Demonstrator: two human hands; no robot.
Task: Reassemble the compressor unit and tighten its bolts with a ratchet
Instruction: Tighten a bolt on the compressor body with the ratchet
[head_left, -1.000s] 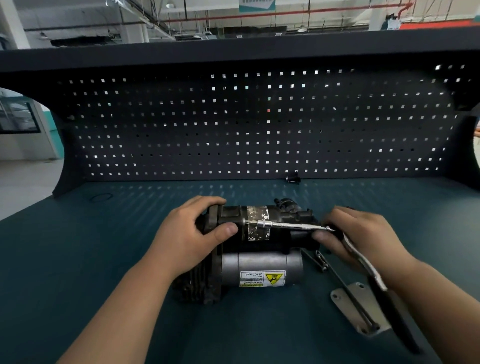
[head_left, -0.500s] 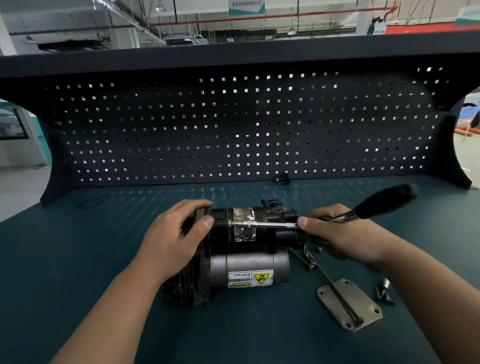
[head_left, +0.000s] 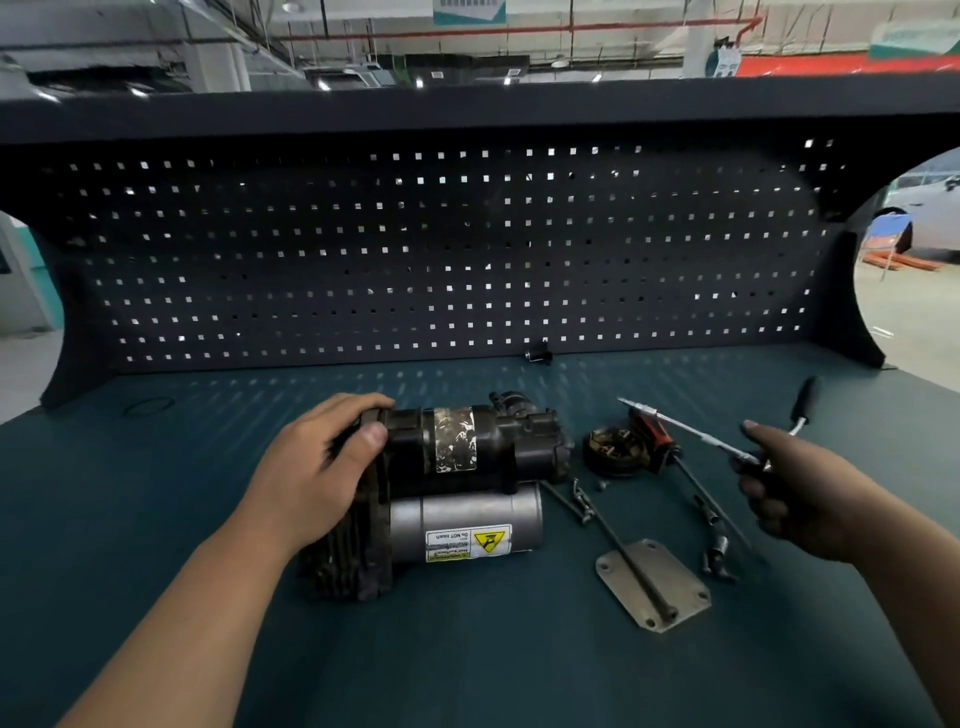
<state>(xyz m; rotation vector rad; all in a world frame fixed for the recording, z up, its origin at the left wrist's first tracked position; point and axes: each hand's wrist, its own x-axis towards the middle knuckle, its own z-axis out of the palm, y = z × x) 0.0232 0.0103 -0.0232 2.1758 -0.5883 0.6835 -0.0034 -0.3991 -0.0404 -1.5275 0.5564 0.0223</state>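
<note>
The compressor (head_left: 457, 462) is seen lying on its side on the worktop (head_left: 156, 519), left of centre. Its silver cylinder (head_left: 467, 514) is turned toward the viewer, and a yellow warning label (head_left: 467, 543) is shown upside down. The finned left end is gripped by the left hand (head_left: 317, 473), with the fingers curled over the top edge and the thumb (head_left: 373, 434) pressed onto the black housing.

Off to the right, well apart from the compressor, the ratchet (head_left: 696, 435) is grasped in the right hand (head_left: 795, 499), which is clenched around it near the head. The thin silver bar is pointed up and left, toward the compressor's side of the worktop. The black grip (head_left: 804, 402) is seen sticking out beyond the knuckles. Whether the tool is clear of the worktop cannot be told for certain.

Between compressor and right hand, loose parts are spread out. A round dark part (head_left: 615, 452) is set just beside the compressor's right end, and a red-handled tool (head_left: 652, 436) is laid against it. A flat metal plate (head_left: 675, 587) is placed nearer the viewer, and a long rod (head_left: 623, 551) is laid across it from the compressor's foot. Small sockets (head_left: 719, 545) are scattered to the plate's right. Behind it all, a pegboard (head_left: 467, 249) is stood along the back edge, with a small black piece (head_left: 537, 356) at its foot.
</note>
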